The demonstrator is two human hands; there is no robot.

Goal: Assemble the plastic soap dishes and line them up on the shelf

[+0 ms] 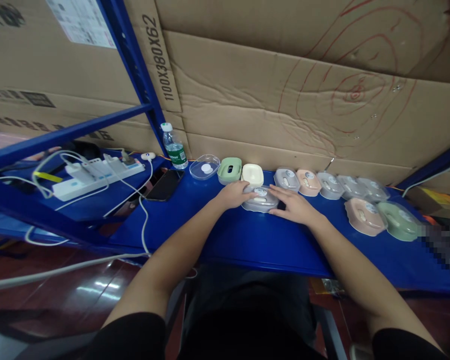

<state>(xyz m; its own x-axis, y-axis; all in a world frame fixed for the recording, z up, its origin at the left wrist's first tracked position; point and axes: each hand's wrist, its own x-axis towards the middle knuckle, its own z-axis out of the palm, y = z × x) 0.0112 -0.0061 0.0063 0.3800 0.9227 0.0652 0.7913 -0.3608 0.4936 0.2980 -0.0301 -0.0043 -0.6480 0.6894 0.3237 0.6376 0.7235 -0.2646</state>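
Note:
A grey soap box with a clear lid (260, 199) lies on the blue shelf (255, 240) in front of me. My left hand (234, 193) grips its left end, fingers curled over the lid. My right hand (292, 206) rests against its right end with fingers stretched along the edge. Just behind the box stand a cream tray (252, 174), a green base (229, 170) and a loose clear lid (204, 167).
A row of lidded boxes in grey, pink and green (337, 186) runs to the right along the cardboard wall. A water bottle (174, 146), a black phone (165, 185) and a white power strip with cables (97, 175) lie to the left. A blue rack post (135, 65) rises there.

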